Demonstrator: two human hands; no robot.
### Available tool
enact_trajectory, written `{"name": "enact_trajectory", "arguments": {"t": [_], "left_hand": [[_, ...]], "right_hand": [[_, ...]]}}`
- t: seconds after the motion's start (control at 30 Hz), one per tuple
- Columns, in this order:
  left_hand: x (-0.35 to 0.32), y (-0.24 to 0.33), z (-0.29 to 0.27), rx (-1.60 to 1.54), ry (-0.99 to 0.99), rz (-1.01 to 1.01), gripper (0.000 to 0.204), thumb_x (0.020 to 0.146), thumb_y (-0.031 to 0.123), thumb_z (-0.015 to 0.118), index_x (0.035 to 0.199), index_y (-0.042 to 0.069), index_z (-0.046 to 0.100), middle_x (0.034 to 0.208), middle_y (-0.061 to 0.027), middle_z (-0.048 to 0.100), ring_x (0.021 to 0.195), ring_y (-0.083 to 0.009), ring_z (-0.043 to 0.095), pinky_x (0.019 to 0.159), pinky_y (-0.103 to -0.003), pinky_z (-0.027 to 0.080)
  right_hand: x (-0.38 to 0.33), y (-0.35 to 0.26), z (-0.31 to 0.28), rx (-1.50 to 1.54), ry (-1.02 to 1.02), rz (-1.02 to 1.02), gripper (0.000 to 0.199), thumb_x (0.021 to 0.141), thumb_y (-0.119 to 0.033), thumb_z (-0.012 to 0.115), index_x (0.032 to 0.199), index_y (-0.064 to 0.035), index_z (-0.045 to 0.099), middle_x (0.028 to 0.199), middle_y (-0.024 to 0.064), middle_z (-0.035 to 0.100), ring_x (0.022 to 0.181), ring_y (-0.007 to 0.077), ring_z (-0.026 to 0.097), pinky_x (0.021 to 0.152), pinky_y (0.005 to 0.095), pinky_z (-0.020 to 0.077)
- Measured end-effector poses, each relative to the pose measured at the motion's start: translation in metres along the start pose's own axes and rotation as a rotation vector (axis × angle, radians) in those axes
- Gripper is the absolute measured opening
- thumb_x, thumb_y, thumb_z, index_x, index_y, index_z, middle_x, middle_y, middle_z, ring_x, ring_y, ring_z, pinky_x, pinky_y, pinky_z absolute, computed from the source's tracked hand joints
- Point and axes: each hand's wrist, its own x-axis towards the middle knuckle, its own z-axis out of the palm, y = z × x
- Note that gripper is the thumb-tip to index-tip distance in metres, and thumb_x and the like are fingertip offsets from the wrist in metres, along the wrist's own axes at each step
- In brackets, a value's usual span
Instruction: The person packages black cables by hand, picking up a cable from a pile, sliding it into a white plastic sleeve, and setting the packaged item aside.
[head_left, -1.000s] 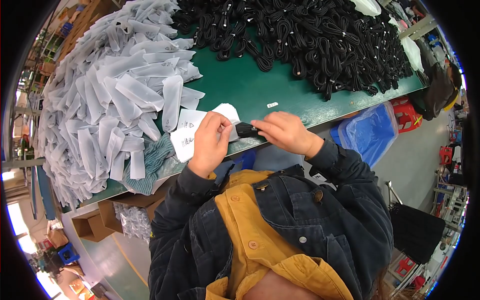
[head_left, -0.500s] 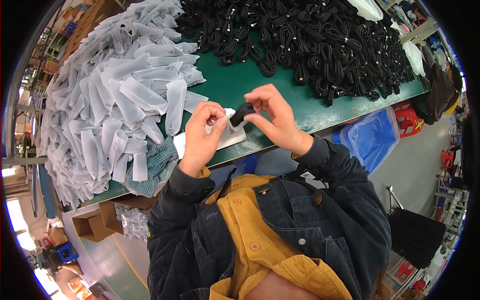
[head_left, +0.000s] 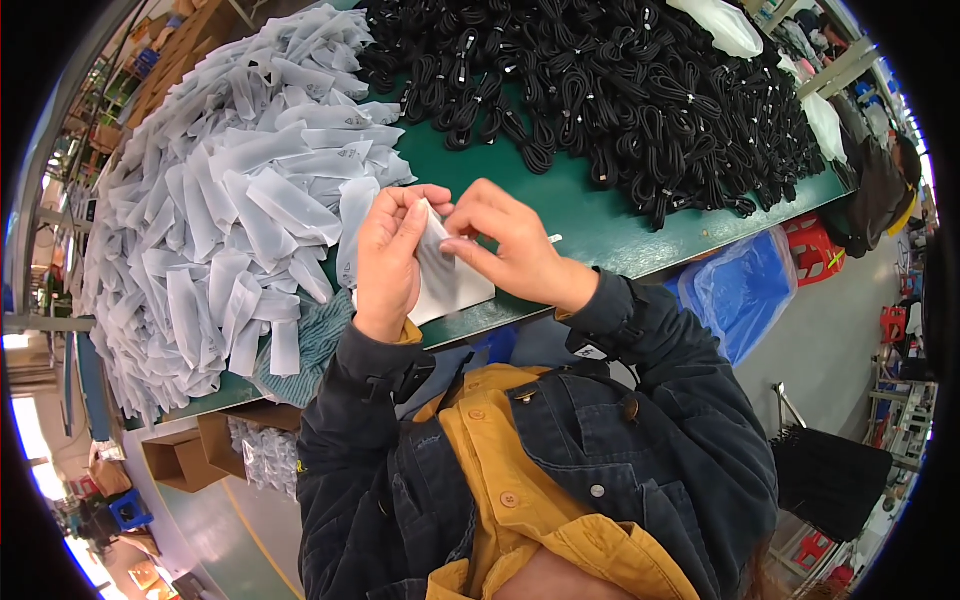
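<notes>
Between my hands hangs a translucent plastic pouch (head_left: 434,262), greyish and slightly blurred, with something dark showing faintly inside. My left hand (head_left: 392,262) pinches it near the top edge with thumb and fingers. From the other side, the curled fingers and thumb of my right hand (head_left: 512,243) close on the pouch's upper edge. Below them a flat white slab or stack (head_left: 470,289) lies at the table's front edge, partly covered by the pouch. Left of my hands spreads a big heap of similar filled pouches (head_left: 285,205).
Bundled black cables (head_left: 640,95) cover the far right of the green table (head_left: 600,225). A teal cloth (head_left: 305,350) lies by the near edge. A blue lined bin (head_left: 740,290) and a red stool (head_left: 815,248) stand to the right, cardboard boxes (head_left: 182,455) below left.
The black cable bundle my right hand held has gone into the pouch. My right hand has moved left and down, its fingers now curled at the pouch's top.
</notes>
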Motion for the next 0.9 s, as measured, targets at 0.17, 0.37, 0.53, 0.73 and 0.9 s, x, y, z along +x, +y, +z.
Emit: {"name": "enact_trajectory", "arguments": {"t": [0.17,0.37,0.53,0.73,0.9], "left_hand": [[0.030,0.038,-0.072,0.323,0.281,0.256,0.020,0.101,0.020,0.055,0.104,0.002,0.061,0.105,-0.0076,0.066,0.093,-0.0146,0.059,0.088,-0.029,0.045],[0.022,0.074,-0.076,1.110,0.362,0.678,0.020,0.096,0.017,0.061,0.109,0.002,0.063,0.107,-0.0074,0.064,0.091,-0.0163,0.059,0.083,-0.030,0.048],[-0.040,-0.034,-0.012,1.201,-0.188,0.507,0.023,0.077,0.000,0.073,0.099,0.003,0.064,0.093,-0.0105,0.059,0.084,-0.0287,0.061,0.075,-0.036,0.050],[-0.045,-0.061,-0.008,1.283,-0.171,0.396,0.019,0.078,0.005,0.073,0.092,0.003,0.060,0.090,-0.0109,0.056,0.086,-0.0326,0.057,0.073,-0.041,0.047],[-0.046,-0.068,-0.013,1.278,-0.107,0.351,0.016,0.080,0.006,0.071,0.090,0.004,0.059,0.088,-0.0110,0.057,0.082,-0.0329,0.057,0.072,-0.042,0.045]], "right_hand": [[0.011,0.026,-0.017,0.231,0.109,0.331,0.025,0.086,-0.007,0.072,0.109,-0.0030,0.062,0.098,0.0085,0.058,0.083,0.0187,0.060,0.072,0.0266,0.0503],[-0.010,0.108,-0.057,-0.914,-0.036,0.120,0.030,0.083,-0.014,0.073,0.108,-0.0042,0.060,0.093,0.0119,0.057,0.084,0.0276,0.061,0.070,0.0348,0.0521],[-0.025,0.114,-0.038,-1.096,-0.103,0.145,0.026,0.080,-0.012,0.071,0.102,-0.0045,0.059,0.088,0.0114,0.055,0.083,0.0295,0.059,0.068,0.0394,0.0514],[-0.043,0.094,-0.037,-0.948,-0.094,0.226,0.022,0.082,-0.010,0.069,0.100,-0.0029,0.058,0.088,0.0127,0.056,0.081,0.0290,0.061,0.066,0.0400,0.0512],[-0.054,0.074,-0.040,-0.448,-0.074,0.366,0.024,0.088,-0.010,0.065,0.108,0.0020,0.058,0.088,0.0124,0.059,0.073,0.0231,0.062,0.063,0.0352,0.0498]]}}
